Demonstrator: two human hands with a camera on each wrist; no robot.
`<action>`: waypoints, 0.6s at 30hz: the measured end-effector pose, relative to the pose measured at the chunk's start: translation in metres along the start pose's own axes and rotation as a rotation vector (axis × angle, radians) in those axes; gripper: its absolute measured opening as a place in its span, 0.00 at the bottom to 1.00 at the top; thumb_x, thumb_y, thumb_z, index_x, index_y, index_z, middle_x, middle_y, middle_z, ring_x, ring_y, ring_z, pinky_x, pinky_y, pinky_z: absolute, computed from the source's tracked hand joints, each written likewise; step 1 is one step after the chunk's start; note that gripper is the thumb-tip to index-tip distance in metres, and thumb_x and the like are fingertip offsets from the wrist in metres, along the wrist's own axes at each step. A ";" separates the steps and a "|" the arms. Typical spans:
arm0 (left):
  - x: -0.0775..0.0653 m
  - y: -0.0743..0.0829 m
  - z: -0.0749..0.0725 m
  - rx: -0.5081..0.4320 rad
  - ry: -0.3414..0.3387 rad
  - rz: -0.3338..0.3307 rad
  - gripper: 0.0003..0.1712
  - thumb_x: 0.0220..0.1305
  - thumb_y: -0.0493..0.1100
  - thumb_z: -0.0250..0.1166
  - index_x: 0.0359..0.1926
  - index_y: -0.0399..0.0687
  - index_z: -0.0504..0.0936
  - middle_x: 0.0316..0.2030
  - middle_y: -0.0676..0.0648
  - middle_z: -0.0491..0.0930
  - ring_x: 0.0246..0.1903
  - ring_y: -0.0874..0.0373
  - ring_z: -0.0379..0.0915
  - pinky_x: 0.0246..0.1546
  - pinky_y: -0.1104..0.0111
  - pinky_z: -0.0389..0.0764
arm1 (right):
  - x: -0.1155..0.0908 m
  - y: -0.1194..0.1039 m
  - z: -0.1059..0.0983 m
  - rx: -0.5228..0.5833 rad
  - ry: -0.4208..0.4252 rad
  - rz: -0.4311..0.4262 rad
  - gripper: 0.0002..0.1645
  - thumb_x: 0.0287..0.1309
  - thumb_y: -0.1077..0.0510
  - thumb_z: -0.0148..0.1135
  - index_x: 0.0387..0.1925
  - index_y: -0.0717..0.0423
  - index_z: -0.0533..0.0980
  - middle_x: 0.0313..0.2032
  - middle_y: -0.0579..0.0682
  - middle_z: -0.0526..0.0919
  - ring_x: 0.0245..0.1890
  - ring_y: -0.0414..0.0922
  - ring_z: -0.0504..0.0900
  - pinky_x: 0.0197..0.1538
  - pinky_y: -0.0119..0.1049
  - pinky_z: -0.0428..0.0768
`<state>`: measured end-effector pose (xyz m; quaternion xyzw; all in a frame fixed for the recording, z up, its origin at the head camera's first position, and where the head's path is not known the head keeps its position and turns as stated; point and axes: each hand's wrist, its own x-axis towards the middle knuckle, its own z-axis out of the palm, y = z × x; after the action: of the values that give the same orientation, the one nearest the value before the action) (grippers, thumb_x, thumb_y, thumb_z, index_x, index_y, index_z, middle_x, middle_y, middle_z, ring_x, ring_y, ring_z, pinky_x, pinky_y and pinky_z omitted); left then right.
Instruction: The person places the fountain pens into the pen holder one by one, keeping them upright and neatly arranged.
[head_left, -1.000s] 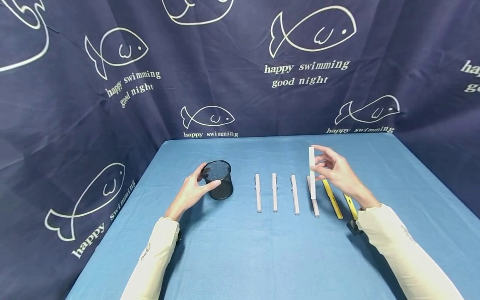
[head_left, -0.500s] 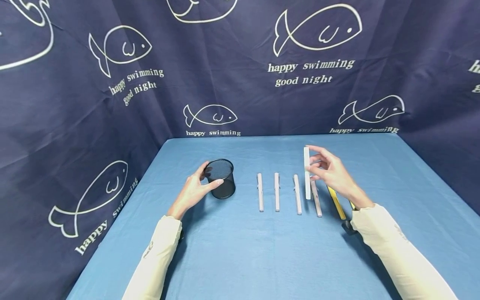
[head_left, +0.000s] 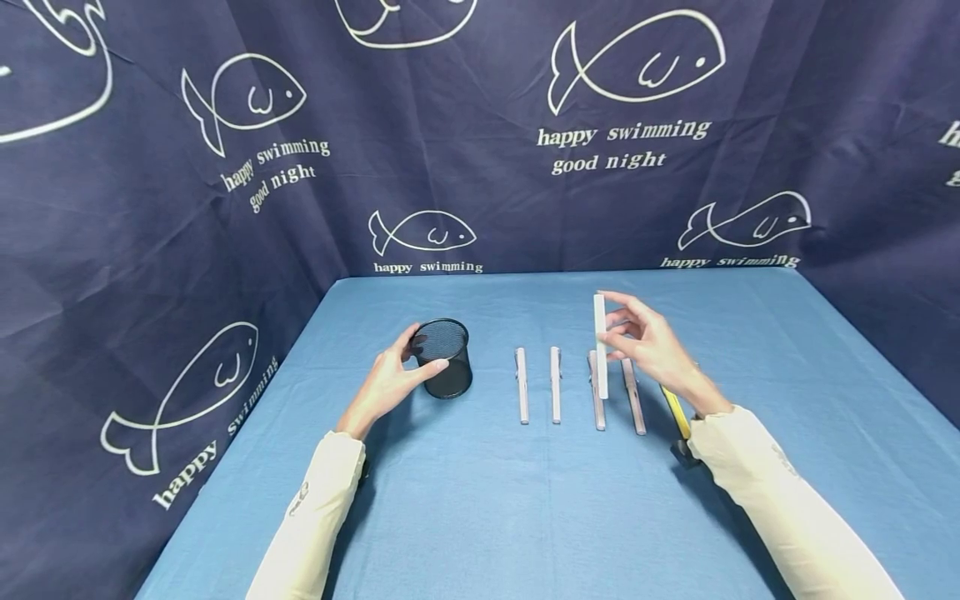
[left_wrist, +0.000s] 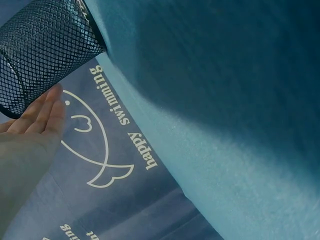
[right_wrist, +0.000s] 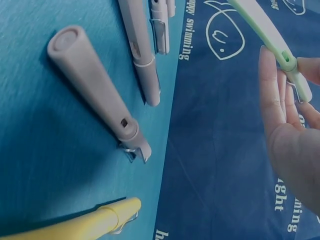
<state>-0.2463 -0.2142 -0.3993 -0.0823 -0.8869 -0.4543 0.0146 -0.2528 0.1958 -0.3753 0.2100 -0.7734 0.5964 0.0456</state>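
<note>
Pale green, a pen (head_left: pixel 602 367) is pinched between thumb and fingers of the right hand (head_left: pixel 648 343), held off the tabletop (head_left: pixel 480 508) near four lilac pens (head_left: pixel 556 392). Leftward, the left hand (head_left: pixel 388 382) clasps a black mesh cup (head_left: pixel 453 379), thumb and fingers spread around its side.

navy curtain (head_left: pixel 450 167) reads "happy swimming", "good night".
</note>
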 end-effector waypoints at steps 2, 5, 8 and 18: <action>0.000 0.000 0.000 -0.002 -0.002 -0.002 0.57 0.61 0.66 0.73 0.82 0.50 0.56 0.67 0.38 0.73 0.66 0.42 0.70 0.63 0.46 0.70 | 0.001 -0.001 0.001 0.008 -0.006 0.004 0.38 0.69 0.70 0.61 0.76 0.61 0.62 0.49 0.64 0.75 0.41 0.39 0.82 0.40 0.47 0.87; 0.000 0.001 0.000 -0.004 -0.008 -0.005 0.57 0.61 0.66 0.73 0.82 0.50 0.56 0.68 0.38 0.72 0.66 0.42 0.69 0.63 0.46 0.70 | 0.003 -0.001 0.004 0.011 -0.014 0.009 0.38 0.69 0.70 0.61 0.77 0.60 0.62 0.49 0.65 0.75 0.42 0.40 0.82 0.41 0.49 0.87; 0.000 0.001 -0.001 0.000 -0.010 -0.009 0.58 0.61 0.66 0.73 0.82 0.50 0.56 0.70 0.37 0.71 0.67 0.41 0.69 0.63 0.45 0.70 | 0.005 -0.002 0.008 0.008 -0.019 0.013 0.38 0.69 0.70 0.61 0.77 0.60 0.62 0.50 0.65 0.74 0.42 0.41 0.81 0.42 0.49 0.86; 0.001 0.000 0.001 0.006 0.006 -0.006 0.56 0.61 0.66 0.73 0.81 0.51 0.57 0.69 0.38 0.71 0.65 0.42 0.70 0.61 0.46 0.71 | 0.011 -0.002 0.018 0.024 -0.044 -0.004 0.37 0.71 0.69 0.61 0.77 0.59 0.62 0.50 0.65 0.73 0.43 0.42 0.81 0.42 0.47 0.87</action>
<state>-0.2469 -0.2133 -0.3999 -0.0783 -0.8885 -0.4518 0.0160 -0.2588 0.1754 -0.3747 0.2251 -0.7664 0.6010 0.0272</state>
